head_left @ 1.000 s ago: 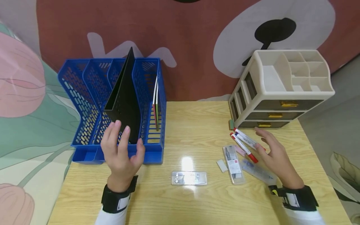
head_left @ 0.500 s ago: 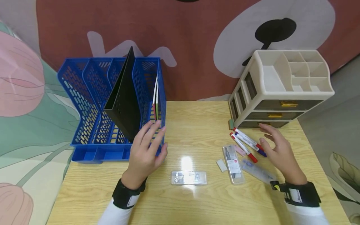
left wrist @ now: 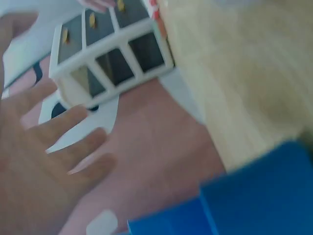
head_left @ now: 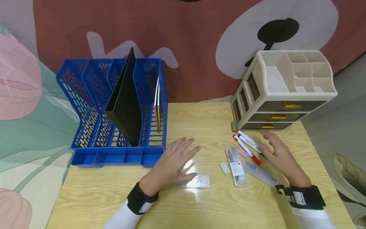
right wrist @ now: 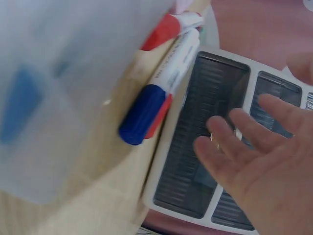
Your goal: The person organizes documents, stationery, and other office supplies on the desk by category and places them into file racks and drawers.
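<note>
My left hand [head_left: 171, 163] hovers with spread fingers over the left part of a clear plastic case [head_left: 202, 180] on the table; nothing is in its grasp. In the left wrist view its fingers [left wrist: 73, 122] are apart and blurred. My right hand [head_left: 284, 159] is above the table beside the markers, fingers loosely extended and holding nothing. Near it lie a red-capped marker [head_left: 247, 149] and a blue-capped marker [right wrist: 142, 115]. Left of that hand are a clear case with a white label [head_left: 236, 167], a translucent pouch-like item [head_left: 261, 174] and a white eraser [head_left: 224, 168].
A blue file rack [head_left: 91, 121] at left holds a black folder [head_left: 127, 111] and two thin booklets [head_left: 157, 108]. A white drawer organizer [head_left: 283, 92] stands at the back right, a small green block [head_left: 233, 126] at its corner. A pink item [head_left: 243, 152] lies by the markers.
My left hand has moved right, from in front of the blue rack to over the clear case. The right hand has shifted only slightly near the markers.
</note>
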Demonstrator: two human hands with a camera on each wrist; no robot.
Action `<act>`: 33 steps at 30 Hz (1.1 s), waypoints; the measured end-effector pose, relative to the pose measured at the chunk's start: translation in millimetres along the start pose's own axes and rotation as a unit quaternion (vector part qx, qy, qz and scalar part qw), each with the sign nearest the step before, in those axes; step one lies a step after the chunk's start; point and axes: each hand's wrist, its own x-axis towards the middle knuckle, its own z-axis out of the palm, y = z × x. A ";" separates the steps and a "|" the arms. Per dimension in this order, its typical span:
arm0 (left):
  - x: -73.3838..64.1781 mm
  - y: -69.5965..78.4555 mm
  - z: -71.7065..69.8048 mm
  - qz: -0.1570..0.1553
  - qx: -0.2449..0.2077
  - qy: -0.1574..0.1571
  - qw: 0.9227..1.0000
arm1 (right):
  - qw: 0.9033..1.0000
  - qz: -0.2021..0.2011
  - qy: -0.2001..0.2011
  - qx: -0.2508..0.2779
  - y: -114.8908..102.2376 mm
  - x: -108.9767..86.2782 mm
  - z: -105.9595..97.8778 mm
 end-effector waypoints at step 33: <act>-5.0 31.7 50.3 0.020 -0.045 -0.254 0.966 | 0.990 0.019 -0.136 -0.039 3.8 -2.8 21.5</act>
